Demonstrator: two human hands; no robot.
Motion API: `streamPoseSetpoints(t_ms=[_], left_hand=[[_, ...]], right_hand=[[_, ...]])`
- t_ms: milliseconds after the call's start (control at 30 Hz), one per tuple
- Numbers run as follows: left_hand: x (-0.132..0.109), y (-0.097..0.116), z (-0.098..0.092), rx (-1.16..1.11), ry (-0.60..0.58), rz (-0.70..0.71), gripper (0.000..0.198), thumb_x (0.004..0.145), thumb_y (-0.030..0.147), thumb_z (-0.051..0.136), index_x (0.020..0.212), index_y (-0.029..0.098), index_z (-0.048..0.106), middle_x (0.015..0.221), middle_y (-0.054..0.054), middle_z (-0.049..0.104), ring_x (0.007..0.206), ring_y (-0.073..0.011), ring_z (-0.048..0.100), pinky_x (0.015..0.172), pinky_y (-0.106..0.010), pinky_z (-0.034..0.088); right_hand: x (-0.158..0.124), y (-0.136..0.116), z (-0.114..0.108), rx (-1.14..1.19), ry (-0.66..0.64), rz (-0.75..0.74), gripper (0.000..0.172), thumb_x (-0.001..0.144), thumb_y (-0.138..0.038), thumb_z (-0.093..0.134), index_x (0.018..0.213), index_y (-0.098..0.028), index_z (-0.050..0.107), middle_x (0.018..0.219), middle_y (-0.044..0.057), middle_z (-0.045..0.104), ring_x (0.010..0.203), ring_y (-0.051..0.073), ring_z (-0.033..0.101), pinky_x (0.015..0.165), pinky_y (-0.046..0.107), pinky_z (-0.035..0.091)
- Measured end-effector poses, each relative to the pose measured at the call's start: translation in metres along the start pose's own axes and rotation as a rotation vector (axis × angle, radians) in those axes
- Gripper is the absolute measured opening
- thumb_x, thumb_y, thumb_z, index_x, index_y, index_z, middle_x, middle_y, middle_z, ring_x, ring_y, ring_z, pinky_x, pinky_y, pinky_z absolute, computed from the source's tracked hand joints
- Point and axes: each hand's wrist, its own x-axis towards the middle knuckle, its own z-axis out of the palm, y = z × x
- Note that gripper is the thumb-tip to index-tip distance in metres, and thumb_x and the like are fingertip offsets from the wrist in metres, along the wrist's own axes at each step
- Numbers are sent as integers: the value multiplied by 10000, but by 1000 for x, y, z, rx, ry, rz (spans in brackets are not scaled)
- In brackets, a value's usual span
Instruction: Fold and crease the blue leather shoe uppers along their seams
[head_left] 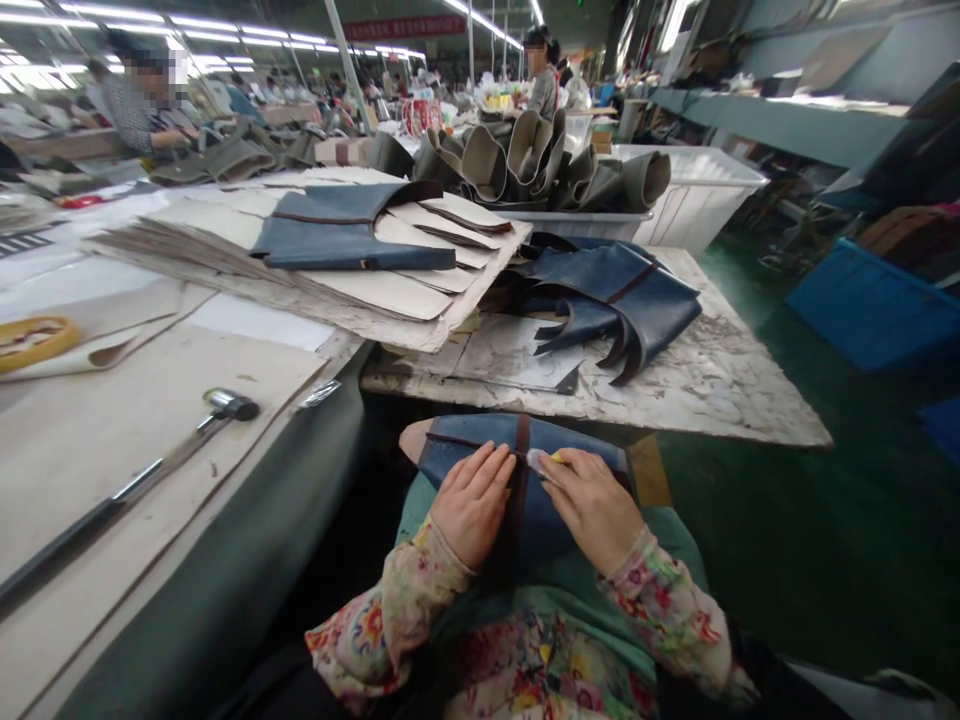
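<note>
A worker's left hand (472, 505) lies flat, fingers pressed together, on a navy leather panel (469, 465) that rests across the worker's lap, where a green apron (547, 600) and floral sleeves (667, 610) show. The right hand (592, 505), fingers also together, pinches a small pale object with a yellow tip (541, 462) against the leather, too small to identify. Beyond the panel, more navy leather pieces (622, 300) lie on a scuffed worktable (720, 390), beside a stack of cream pattern boards (390, 290). To the panel's left, a mallet (232, 405) lies on a cream sheet (112, 470). Far beyond the panel, olive leather pieces (517, 165) fill a white plastic bin (697, 200). To its right, a blue crate (870, 315) sits on the green floor. Two co-workers (146, 105) work in the distance.
</note>
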Motion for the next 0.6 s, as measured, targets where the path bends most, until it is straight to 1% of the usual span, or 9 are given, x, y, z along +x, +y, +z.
streamPoseSetpoints(t_ms=[167, 233, 300, 367, 467, 533, 600], left_hand=[[-12, 1, 2, 28, 11, 8, 347, 858, 176, 405, 1193, 162, 495, 1261, -31, 529, 1189, -162, 428, 935, -315, 369], [-13, 2, 1, 30, 24, -2, 343, 858, 183, 416, 1192, 172, 495, 1230, -30, 554, 1143, -158, 463, 916, -309, 371], [-9, 2, 0, 17, 13, -37, 324, 859, 198, 422, 1172, 183, 507, 1162, -33, 595, 1057, -159, 511, 874, -310, 389], [0, 3, -2, -4, -31, -102, 289, 856, 212, 427, 1125, 190, 531, 1084, -40, 618, 975, -169, 537, 821, -321, 407], [15, 4, -6, -35, -144, -179, 197, 848, 219, 431, 985, 196, 571, 975, -40, 619, 885, -185, 541, 744, -328, 422], [23, 4, -8, -53, -198, -181, 164, 852, 220, 424, 914, 198, 574, 931, -33, 611, 847, -183, 533, 713, -323, 421], [26, 4, -8, -76, -216, -152, 166, 859, 218, 413, 910, 201, 570, 935, -27, 606, 845, -177, 527, 712, -322, 416]], right_hand=[[-1, 4, -8, 177, -69, 0, 291, 839, -249, 454, 1103, -190, 562, 993, 67, 563, 941, 164, 516, 857, 339, 455], [2, 5, -11, 247, -110, 7, 277, 839, -261, 460, 1083, -189, 570, 988, 64, 565, 939, 157, 522, 855, 330, 456], [6, 8, -12, 317, -156, 16, 270, 839, -277, 462, 1067, -190, 577, 980, 62, 571, 931, 152, 531, 854, 323, 457], [11, 11, -13, 387, -202, 25, 271, 842, -291, 456, 1060, -190, 582, 975, 60, 578, 928, 146, 539, 853, 312, 460], [20, 15, -12, 433, -248, 37, 272, 848, -295, 445, 1050, -184, 590, 967, 57, 588, 922, 138, 546, 851, 298, 461], [25, 16, -13, 413, -269, 14, 268, 846, -290, 447, 1037, -178, 599, 946, 57, 593, 904, 139, 550, 839, 298, 465], [28, 15, -15, 370, -280, -38, 262, 843, -271, 444, 1030, -180, 603, 924, 57, 593, 881, 143, 550, 819, 302, 470]])
